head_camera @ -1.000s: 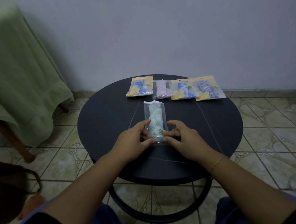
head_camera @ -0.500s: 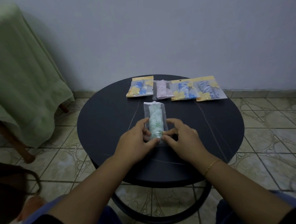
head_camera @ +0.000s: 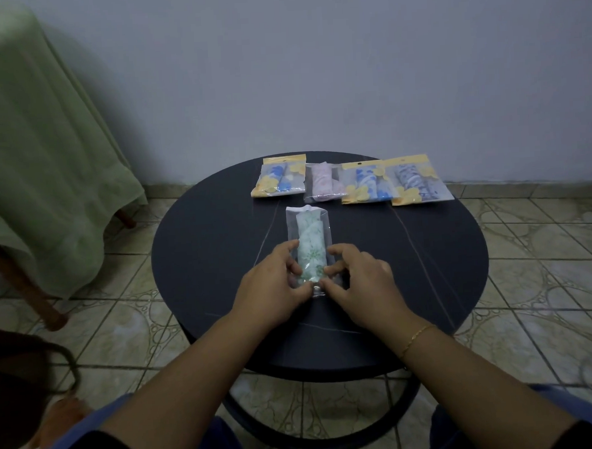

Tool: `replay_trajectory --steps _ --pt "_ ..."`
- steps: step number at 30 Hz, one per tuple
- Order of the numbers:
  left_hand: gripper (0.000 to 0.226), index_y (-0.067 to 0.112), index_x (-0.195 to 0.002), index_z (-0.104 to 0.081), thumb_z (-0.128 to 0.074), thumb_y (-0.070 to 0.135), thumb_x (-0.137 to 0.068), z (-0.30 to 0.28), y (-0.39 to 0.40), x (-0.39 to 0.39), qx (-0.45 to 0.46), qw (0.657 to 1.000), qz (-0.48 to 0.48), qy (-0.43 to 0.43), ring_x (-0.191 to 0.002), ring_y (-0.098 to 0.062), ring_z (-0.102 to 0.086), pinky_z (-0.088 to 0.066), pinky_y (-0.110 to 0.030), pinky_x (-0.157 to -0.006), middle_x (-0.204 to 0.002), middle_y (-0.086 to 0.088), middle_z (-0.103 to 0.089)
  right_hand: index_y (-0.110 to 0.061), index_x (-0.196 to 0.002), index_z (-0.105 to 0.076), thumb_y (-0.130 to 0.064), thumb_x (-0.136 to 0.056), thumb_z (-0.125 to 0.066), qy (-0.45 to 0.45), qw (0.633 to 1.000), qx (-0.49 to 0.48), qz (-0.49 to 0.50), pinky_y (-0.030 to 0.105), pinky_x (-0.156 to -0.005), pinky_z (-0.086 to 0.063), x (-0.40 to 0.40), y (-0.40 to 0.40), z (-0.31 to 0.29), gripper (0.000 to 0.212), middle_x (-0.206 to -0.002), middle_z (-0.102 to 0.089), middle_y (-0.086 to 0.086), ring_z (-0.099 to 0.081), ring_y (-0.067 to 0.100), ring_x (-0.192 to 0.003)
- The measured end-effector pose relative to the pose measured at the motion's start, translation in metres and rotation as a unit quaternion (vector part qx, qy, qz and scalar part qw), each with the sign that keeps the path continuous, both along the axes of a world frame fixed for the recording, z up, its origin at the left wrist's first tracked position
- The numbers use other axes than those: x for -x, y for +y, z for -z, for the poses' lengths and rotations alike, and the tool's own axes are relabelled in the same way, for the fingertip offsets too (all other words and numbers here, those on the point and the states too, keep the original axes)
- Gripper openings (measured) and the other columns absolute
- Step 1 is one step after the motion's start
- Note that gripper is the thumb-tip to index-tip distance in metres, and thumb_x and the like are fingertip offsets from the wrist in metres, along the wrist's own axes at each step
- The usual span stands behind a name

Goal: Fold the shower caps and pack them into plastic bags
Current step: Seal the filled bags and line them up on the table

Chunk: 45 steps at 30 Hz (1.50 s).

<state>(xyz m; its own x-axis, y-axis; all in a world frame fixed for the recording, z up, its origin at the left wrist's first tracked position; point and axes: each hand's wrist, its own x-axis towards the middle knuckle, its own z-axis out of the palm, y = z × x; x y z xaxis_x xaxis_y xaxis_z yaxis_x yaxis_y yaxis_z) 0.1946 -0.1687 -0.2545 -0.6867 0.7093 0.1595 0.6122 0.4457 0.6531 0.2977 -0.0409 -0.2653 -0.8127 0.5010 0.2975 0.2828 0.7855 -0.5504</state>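
Grey wall (head_camera: 314, 69) and tiled floor (head_camera: 547, 262) behind a round dark tabletop (head_camera: 203, 256); a green cloth (head_camera: 33, 152) drapes furniture left of it, partly cut off. Four packed bags (head_camera: 350, 183) line the tabletop's far edge, contents blurred. At its centre lies a clear plastic bag (head_camera: 309, 223) holding a folded green-patterned shower cap (head_camera: 310, 251). Left hand (head_camera: 274, 290) and right hand (head_camera: 363, 282) each pinch the bag's near end, hiding it.

A folded green-and-white floral shower cap (head_camera: 310, 249) sits lengthwise inside a narrow clear plastic bag (head_camera: 307, 223) lying flat at the table's middle, its near end pinched under fingers. Along the far edge lie four packed bags (head_camera: 350, 182) in a row, three with yellow headers, one clear holding a pink cap.
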Motion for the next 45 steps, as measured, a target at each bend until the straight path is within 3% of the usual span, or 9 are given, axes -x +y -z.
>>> replay_trajectory --steps 13,21,26,29,34,37,39,42,45 --pt "0.063 0.029 -0.138 -0.038 -0.060 0.012 -0.082 0.007 -0.001 0.005 0.004 1.000 0.020 -0.009 -0.083 0.000 -0.055 -0.041 -0.015 -0.078 -0.095 0.017 -0.055 -0.030 -0.124 -0.045 -0.016 -0.088 -0.055 -0.022 1.000 -0.003 -0.007 0.026 -0.089 -0.024 -0.002 0.001 -0.002 0.040 -0.103 -0.063 -0.017 -0.046 0.006 -0.102" --pt "0.063 0.023 -0.136 -0.044 -0.049 -0.004 -0.079 0.008 -0.001 0.005 -0.008 0.999 0.016 -0.033 -0.089 -0.006 -0.054 -0.044 -0.021 -0.086 -0.097 0.014 -0.054 -0.031 -0.124 -0.046 -0.015 -0.088 -0.053 -0.037 0.999 -0.005 -0.008 0.028 -0.091 -0.026 -0.002 0.000 -0.003 0.040 -0.104 -0.062 -0.017 -0.047 0.007 -0.103" --pt "0.047 0.024 -0.133 -0.047 -0.049 0.020 -0.087 0.008 -0.004 0.006 0.109 0.989 -0.072 0.065 -0.128 -0.017 -0.036 -0.028 -0.035 -0.103 -0.138 0.005 -0.042 -0.030 -0.124 -0.051 -0.013 -0.089 -0.051 -0.026 0.999 -0.006 -0.022 0.031 -0.094 -0.033 -0.003 0.001 -0.001 0.040 -0.109 -0.063 -0.014 -0.049 0.011 -0.104" --pt "0.038 0.030 -0.126 -0.057 -0.042 0.020 -0.092 0.004 -0.002 0.003 0.122 0.988 -0.089 0.037 -0.135 -0.014 -0.024 -0.021 -0.035 -0.105 -0.143 0.011 -0.038 -0.031 -0.125 -0.053 -0.015 -0.090 -0.051 -0.029 0.999 0.007 -0.033 0.031 -0.097 -0.034 -0.003 0.001 0.001 0.039 -0.111 -0.062 -0.012 -0.050 0.011 -0.105" --pt "0.036 0.037 -0.099 -0.064 -0.036 0.015 -0.094 -0.016 0.004 -0.013 -0.070 0.989 -0.079 -0.104 -0.132 -0.009 -0.034 -0.020 -0.037 -0.113 -0.135 0.015 -0.048 -0.033 -0.112 -0.057 -0.032 -0.097 -0.045 0.077 0.959 0.271 -0.037 0.028 -0.094 -0.046 -0.003 -0.008 -0.015 0.019 -0.102 -0.064 -0.012 -0.060 0.007 -0.101" --pt "0.029 0.044 -0.084 -0.059 -0.034 0.029 -0.085 -0.021 0.006 -0.024 -0.118 0.984 -0.040 -0.131 -0.120 -0.013 -0.048 -0.037 -0.037 -0.104 -0.111 0.026 -0.052 -0.030 -0.091 -0.065 -0.043 -0.099 -0.032 0.087 0.923 0.374 -0.027 0.029 -0.090 -0.047 0.000 -0.013 -0.026 0.037 -0.091 -0.071 -0.002 -0.065 0.010 -0.093" --pt "0.030 0.041 -0.089 -0.060 -0.033 0.032 -0.080 -0.019 0.010 -0.027 -0.101 0.986 -0.025 -0.127 -0.118 -0.015 -0.050 -0.039 -0.040 -0.103 -0.109 0.026 -0.052 -0.028 -0.081 -0.065 -0.049 -0.098 -0.029 0.037 0.937 0.346 0.019 0.032 -0.087 -0.047 -0.001 -0.012 -0.031 0.045 -0.080 -0.071 -0.001 -0.064 0.014 -0.088" --pt "0.032 0.030 -0.106 -0.063 -0.039 0.015 -0.091 -0.015 0.016 -0.025 -0.085 0.993 -0.027 -0.078 -0.111 -0.012 -0.053 -0.038 -0.041 -0.102 -0.102 0.020 -0.054 -0.011 -0.089 -0.065 -0.050 -0.097 -0.029 -0.040 0.968 0.233 0.080 0.035 -0.079 -0.044 -0.002 -0.002 -0.033 0.054 -0.085 -0.068 0.004 -0.060 0.020 -0.086" --pt "0.034 0.025 -0.110 -0.063 -0.041 0.008 -0.091 -0.018 0.019 -0.015 -0.101 0.992 -0.054 -0.058 -0.111 -0.010 -0.052 -0.037 -0.039 -0.103 -0.105 0.018 -0.054 -0.013 -0.071 -0.054 -0.044 -0.098 -0.033 -0.056 0.981 0.157 0.096 0.036 -0.068 -0.041 -0.003 0.008 -0.030 0.046 -0.073 -0.057 0.001 -0.055 0.023 -0.081"
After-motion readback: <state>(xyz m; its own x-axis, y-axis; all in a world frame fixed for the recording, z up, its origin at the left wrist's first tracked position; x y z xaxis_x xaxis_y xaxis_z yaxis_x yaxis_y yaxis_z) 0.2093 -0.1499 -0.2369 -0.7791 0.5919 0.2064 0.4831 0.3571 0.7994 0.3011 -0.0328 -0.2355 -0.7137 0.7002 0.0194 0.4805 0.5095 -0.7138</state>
